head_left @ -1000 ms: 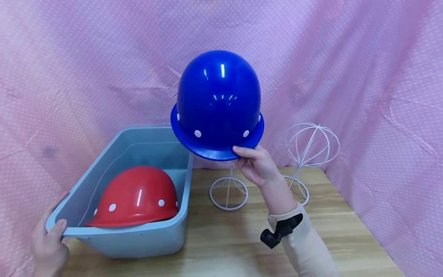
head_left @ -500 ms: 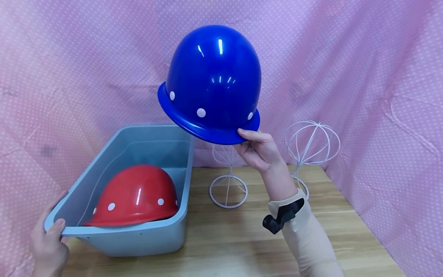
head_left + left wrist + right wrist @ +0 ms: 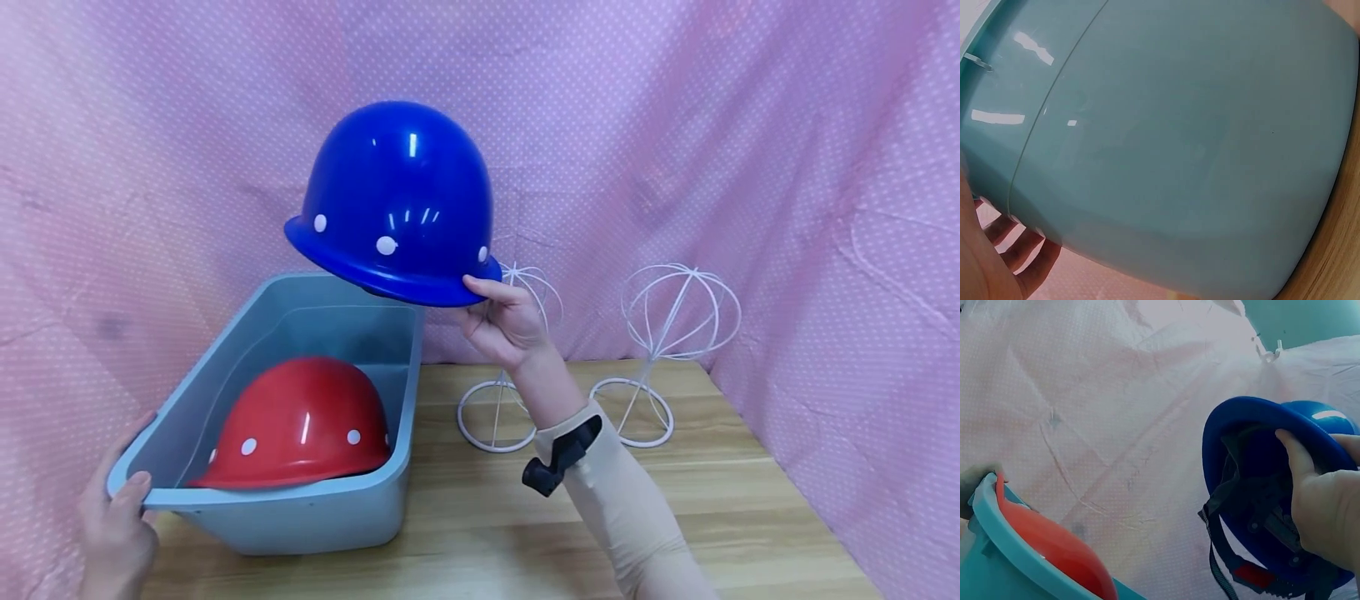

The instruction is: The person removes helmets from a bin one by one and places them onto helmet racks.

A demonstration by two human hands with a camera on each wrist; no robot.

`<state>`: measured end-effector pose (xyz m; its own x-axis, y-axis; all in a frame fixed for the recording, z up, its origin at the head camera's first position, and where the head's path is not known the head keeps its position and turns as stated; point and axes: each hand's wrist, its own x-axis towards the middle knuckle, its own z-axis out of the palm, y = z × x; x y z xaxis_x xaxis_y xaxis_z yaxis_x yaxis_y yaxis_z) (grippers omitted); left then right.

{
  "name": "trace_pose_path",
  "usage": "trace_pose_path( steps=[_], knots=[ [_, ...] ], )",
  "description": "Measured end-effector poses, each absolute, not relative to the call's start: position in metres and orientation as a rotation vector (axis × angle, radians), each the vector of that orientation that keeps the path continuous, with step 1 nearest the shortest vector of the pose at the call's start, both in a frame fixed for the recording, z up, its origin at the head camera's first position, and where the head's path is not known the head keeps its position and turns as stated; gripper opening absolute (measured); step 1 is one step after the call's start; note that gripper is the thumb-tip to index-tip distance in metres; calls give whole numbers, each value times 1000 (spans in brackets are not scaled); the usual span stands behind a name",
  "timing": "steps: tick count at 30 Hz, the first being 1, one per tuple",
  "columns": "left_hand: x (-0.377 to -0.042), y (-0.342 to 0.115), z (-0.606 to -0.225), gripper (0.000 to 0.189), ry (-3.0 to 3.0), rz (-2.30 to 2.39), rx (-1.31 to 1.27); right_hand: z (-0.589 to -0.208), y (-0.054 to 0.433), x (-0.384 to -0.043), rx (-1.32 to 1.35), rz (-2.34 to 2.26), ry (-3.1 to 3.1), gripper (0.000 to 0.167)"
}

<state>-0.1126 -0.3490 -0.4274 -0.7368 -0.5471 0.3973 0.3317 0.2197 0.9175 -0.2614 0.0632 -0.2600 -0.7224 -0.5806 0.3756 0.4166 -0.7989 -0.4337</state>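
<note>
In the head view, my right hand (image 3: 506, 325) pinches the brim of a blue hard hat (image 3: 397, 192), thumb on top and fingers beneath. The hat hangs in the air, dome up and slightly tilted, overlapping the far rim of the bin in this view. Its dark inner harness and straps (image 3: 1235, 544) show in the right wrist view. At the near left corner, my left hand (image 3: 116, 529) grips the rim of a blue-grey plastic bin (image 3: 285, 521). Inside the bin lies a red hard hat (image 3: 303, 425), dome up and close to the near wall.
Two white wire stands with round bases stand on the wooden table (image 3: 600, 525): the left stand (image 3: 497, 450) is partly hidden behind my right hand and the blue hat, the right stand (image 3: 678, 312) is farther right. A pink dotted curtain (image 3: 787, 167) surrounds the table.
The blue hard hat has risen, then moved left and down with my right hand, its left side now over the bin's far end. The left stand's top has come into view. My left hand keeps its grip.
</note>
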Motion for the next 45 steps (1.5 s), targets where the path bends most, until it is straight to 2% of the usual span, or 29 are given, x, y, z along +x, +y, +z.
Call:
trace_pose_path(
  steps=[3,11,16,23,32,45],
  knots=[
    [-113,-346,-428,61,-1758,-1640,190,-259,59,-265,-731,-2428,490,68],
    [-119,-340,-429,60,-1670,-1675,158,-239,79,-265,-985,-2505,750,47],
    [-116,-343,-428,61,-1690,-1661,200,-237,102,-264,-1029,-2554,926,38],
    [-115,-347,-429,59,-1737,-1631,213,-234,137,-267,-1062,-2583,979,41],
    [-117,-349,-430,59,-1688,-1689,180,-238,163,-271,-1054,-2619,973,38],
    [-115,-348,-429,59,-1740,-1658,284,-243,205,-268,-1144,-2642,957,46]
  ],
)
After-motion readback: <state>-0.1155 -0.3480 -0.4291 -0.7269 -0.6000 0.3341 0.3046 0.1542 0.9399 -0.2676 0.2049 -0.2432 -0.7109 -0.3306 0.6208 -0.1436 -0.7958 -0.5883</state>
